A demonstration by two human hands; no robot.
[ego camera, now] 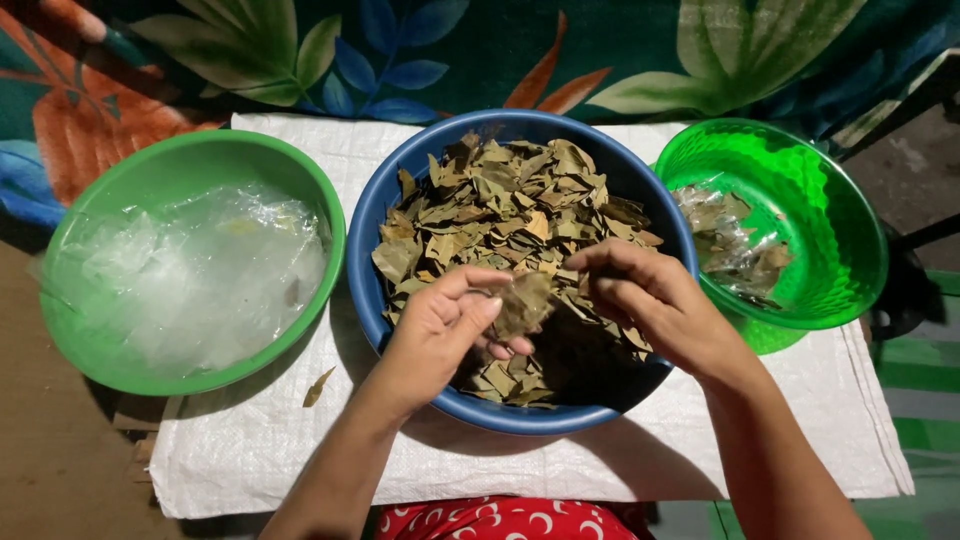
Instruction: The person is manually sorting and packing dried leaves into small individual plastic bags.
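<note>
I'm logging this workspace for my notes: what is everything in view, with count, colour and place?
round blue plastic bowl: one, blue, centre of the sack.
dried bay-like leaves: a heap, olive-brown, filling the blue bowl.
opaque green plastic bowl: one, green, left.
clear plastic bags: a pile, transparent, inside the left bowl.
translucent green plastic bowl: one, bright green, right.
bagged leaves: a few, clear and brown, inside the right bowl.
stray leaf: one, brown, on the sack below the left bowl.
white woven sack: one, white, under the bowls.
leaf-print cloth: one, multicoloured, behind.
left hand: pinching a leaf over the blue bowl.
right hand: fingers at the same leaves.
</note>
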